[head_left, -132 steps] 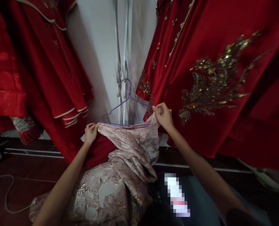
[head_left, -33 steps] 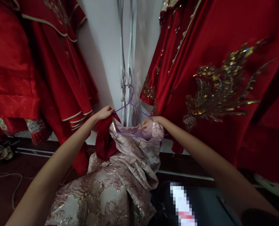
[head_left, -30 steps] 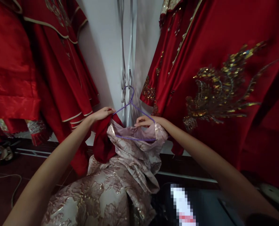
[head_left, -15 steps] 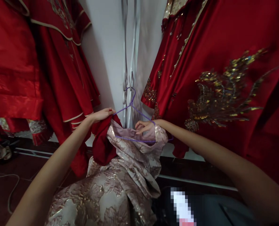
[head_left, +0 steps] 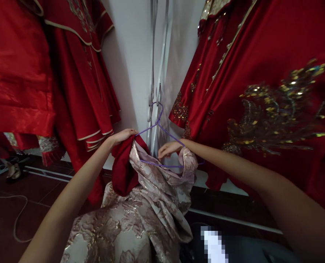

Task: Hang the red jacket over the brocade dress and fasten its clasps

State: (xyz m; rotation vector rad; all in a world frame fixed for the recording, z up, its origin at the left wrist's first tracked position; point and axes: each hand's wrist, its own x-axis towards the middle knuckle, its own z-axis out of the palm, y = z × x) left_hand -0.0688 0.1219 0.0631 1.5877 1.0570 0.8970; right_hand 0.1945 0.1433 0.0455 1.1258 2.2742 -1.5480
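Thin purple wire hanger (head_left: 162, 137), pink brocade dress (head_left: 140, 215) with metallic sheen, glossy red satin robes (head_left: 261, 73).

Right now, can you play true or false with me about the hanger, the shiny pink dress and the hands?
The hanger is purple. True.
The left hand grips a dark red cloth. True.
The right hand holds scissors. False: its fingers curl at the top edge of the pink dress, by the hanger.
The hanging gowns are blue. False: they are red, and the right one has gold embroidery.
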